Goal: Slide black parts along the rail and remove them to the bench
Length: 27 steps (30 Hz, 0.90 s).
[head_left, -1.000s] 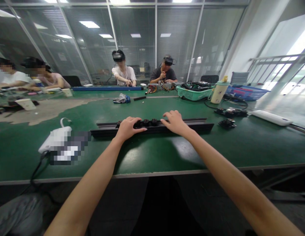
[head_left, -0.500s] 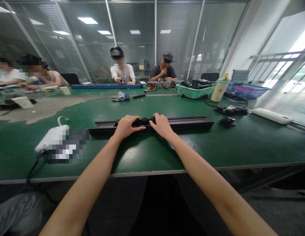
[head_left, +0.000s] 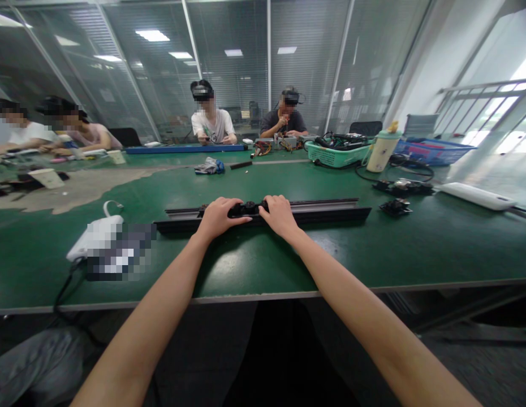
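A long black rail [head_left: 331, 215] with a pale inner channel lies crosswise on the green table in front of me. At its middle sits a black mechanical part [head_left: 248, 207] with small rounded pieces on it. My left hand [head_left: 217, 217] grips the left end of this part, its thumb stretched along the near side of the rail. From the right, my right hand [head_left: 280, 216] holds the other end, thumb toward the middle. The fingertips of both hands are partly hidden behind the part.
Left of the rail lie a white power adapter [head_left: 95, 237] and a blurred flat item [head_left: 121, 254]. Rightward are black assemblies [head_left: 396, 207] and a white bar [head_left: 477, 196]. A green basket [head_left: 339, 156], a cup [head_left: 384, 151] and a rag [head_left: 209, 165] stand farther back. Several people sit opposite.
The head view has turned slightly, so the surroundings sit a little farther right. Both hands keep the same hold, and the rail shows no clear movement on the table.
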### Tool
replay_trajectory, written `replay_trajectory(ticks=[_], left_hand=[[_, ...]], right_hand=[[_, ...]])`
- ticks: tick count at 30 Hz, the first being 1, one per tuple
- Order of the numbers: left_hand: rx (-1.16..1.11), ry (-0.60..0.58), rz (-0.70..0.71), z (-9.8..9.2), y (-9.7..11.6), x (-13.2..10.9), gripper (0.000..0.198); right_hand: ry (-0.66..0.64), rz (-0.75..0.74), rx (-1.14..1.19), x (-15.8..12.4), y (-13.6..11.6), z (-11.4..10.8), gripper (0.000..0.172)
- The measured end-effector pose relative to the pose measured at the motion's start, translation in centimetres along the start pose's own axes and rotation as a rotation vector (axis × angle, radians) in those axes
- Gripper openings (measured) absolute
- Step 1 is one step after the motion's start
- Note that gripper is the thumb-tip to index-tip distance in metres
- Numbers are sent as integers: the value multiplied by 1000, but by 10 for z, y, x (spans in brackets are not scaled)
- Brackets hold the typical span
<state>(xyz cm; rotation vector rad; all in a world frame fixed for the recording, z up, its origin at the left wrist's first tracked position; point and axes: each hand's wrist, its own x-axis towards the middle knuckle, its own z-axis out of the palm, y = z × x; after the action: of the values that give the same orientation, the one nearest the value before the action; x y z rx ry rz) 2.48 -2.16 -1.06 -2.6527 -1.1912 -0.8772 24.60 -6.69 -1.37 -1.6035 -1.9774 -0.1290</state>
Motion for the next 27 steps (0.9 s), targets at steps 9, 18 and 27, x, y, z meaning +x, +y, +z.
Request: replay_trajectory(ticks=[9, 18, 27], left_hand=[[3, 12, -6, 0, 1, 0, 62], [13, 14, -7, 0, 2, -1, 60], [13, 13, 1, 1, 0, -1, 62]], right_hand=[[22, 22, -28, 1, 0, 3, 27], [25, 47, -26, 1, 0, 1, 26], [9, 72, -33, 1, 0, -1, 26]])
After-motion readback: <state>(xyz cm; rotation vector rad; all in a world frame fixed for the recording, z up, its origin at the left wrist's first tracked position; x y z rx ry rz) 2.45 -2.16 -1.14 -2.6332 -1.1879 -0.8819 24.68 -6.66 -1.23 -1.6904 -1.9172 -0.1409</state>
